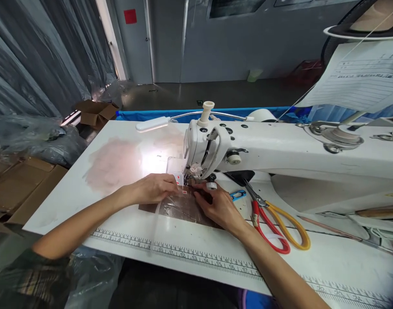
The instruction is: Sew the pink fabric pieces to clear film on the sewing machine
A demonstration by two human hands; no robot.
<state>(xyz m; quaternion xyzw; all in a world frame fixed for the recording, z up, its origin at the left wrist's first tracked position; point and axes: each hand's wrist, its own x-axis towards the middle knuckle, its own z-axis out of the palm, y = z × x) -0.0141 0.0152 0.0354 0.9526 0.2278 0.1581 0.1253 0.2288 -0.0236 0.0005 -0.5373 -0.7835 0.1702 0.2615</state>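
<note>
A thin brown sheet with a glossy, clear-looking film over part of it [186, 210] lies under the needle end of a white sewing machine [248, 141]. A small red-and-white mark shows near its far edge. My left hand [158, 188] is closed with curled fingers on the sheet's far left edge, just left of the presser foot [186, 180]. On the right side of the foot, my right hand [219, 205] grips the sheet between thumb and fingers. Its fingertips are partly hidden behind the machine's knob.
Scissors with one red and one yellow handle [282, 223] lie right of my right hand, beside blue thread snips [237, 195]. A printed ruler [183, 253] runs along the table's front edge. Cardboard boxes [25, 184] stand at left. A paper sheet [360, 77] hangs upper right.
</note>
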